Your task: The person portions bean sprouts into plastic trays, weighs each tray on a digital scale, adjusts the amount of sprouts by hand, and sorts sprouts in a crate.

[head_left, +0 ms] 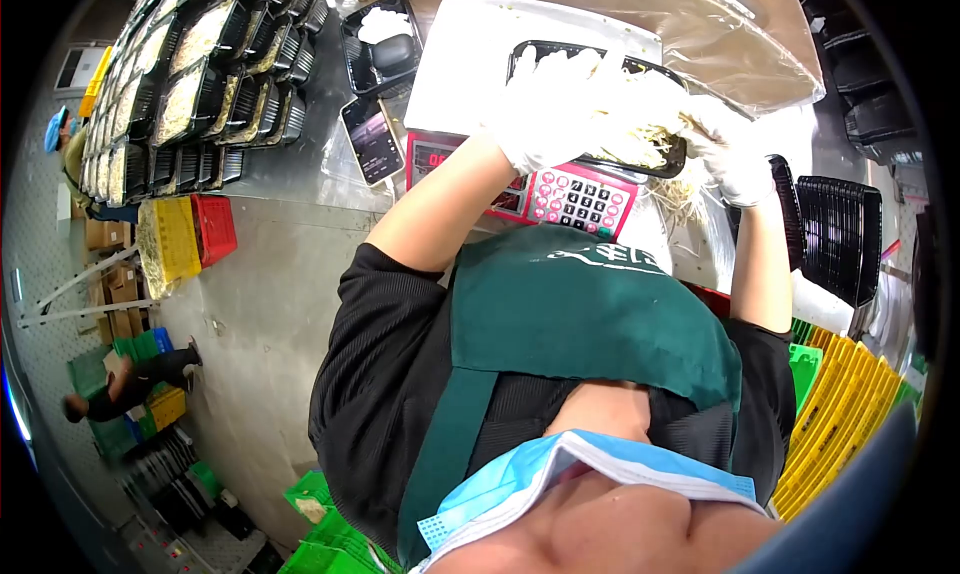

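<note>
A black plastic tray [662,166] of pale bean sprouts [645,134] lies tilted on the scale's white platform [455,69]. My left hand [545,109], in a white glove, lies over the tray's left part with its fingers stretched out; glare washes out its edges. At the tray's right end is my right hand [728,154], also gloved, with its fingers curled on some sprouts. Loose sprouts [682,202] are scattered below that hand. The scale's red keypad [580,199] faces me.
Stacked filled trays [190,84] stand at left. Near the scale are a phone [372,142] and a black tray with dark and white items [382,49]. Nested black trays [840,236] stand at right, yellow crates [840,424] below them. Another person [140,374] is at far left.
</note>
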A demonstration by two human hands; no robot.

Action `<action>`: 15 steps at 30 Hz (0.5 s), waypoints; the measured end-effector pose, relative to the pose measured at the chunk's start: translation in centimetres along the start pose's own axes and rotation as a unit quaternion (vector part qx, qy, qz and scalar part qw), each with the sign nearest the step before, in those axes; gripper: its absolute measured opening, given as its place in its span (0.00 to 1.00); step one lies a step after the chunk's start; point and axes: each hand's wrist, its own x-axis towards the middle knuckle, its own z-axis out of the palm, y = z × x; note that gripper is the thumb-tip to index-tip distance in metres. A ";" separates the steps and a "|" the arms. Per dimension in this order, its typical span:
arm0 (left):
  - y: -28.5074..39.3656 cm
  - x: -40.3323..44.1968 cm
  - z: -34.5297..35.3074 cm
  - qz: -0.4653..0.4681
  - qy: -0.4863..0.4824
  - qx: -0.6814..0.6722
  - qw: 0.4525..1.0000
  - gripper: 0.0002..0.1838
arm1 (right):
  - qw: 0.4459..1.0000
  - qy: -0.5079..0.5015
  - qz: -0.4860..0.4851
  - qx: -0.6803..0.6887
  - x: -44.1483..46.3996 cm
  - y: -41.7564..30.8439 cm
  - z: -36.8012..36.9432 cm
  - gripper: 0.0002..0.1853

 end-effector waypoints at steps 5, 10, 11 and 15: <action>-0.5 -0.9 0.5 0.012 0.028 0.020 0.999 0.35 | 0.969 0.187 0.086 0.133 -5.0 -0.8 -3.0 0.16; 0.9 -1.0 -3.2 0.031 0.052 -0.077 0.995 0.21 | 0.925 0.347 0.112 0.112 -14.4 3.0 -8.2 0.17; 0.9 -1.1 -3.2 0.000 0.057 -0.139 0.989 0.21 | 0.922 0.352 0.129 0.100 -15.0 4.9 -8.7 0.17; -1.1 -4.5 -2.9 -0.037 0.115 -0.311 0.943 0.22 | 0.940 0.209 0.253 -0.099 -18.5 15.8 -9.3 0.21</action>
